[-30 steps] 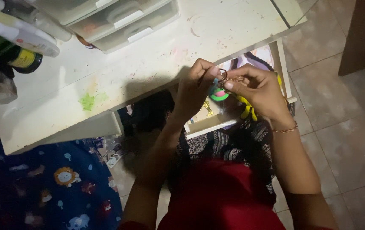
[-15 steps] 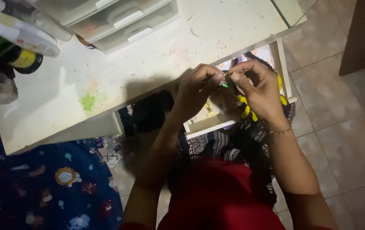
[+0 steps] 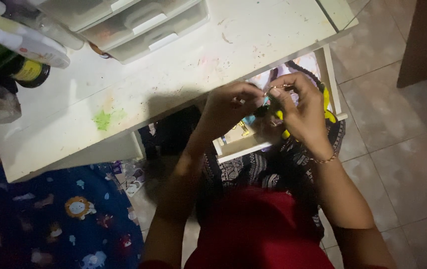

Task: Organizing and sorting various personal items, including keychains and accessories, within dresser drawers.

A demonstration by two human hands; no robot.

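My left hand (image 3: 231,107) and my right hand (image 3: 298,109) meet over an open white drawer (image 3: 246,144) below the desk edge. Between their fingertips they pinch a small metal key ring (image 3: 272,90) with a green, pink and dark charm (image 3: 262,110) hanging under it, mostly hidden by my fingers. A yellow crocheted piece (image 3: 329,112) lies in the drawer behind my right hand. I wear a thin bracelet (image 3: 325,160) on the right wrist.
A white stained desk (image 3: 173,65) carries clear plastic drawer boxes (image 3: 139,22) and bottles (image 3: 24,47) at the far left. A dark blue cloth with cartoon animals (image 3: 64,214) lies lower left. Tiled floor (image 3: 403,149) is at the right.
Both hands have closed in over the key ring and turned slightly; the green and pink charm, plainly visible a second ago, is now mostly covered by my fingers.
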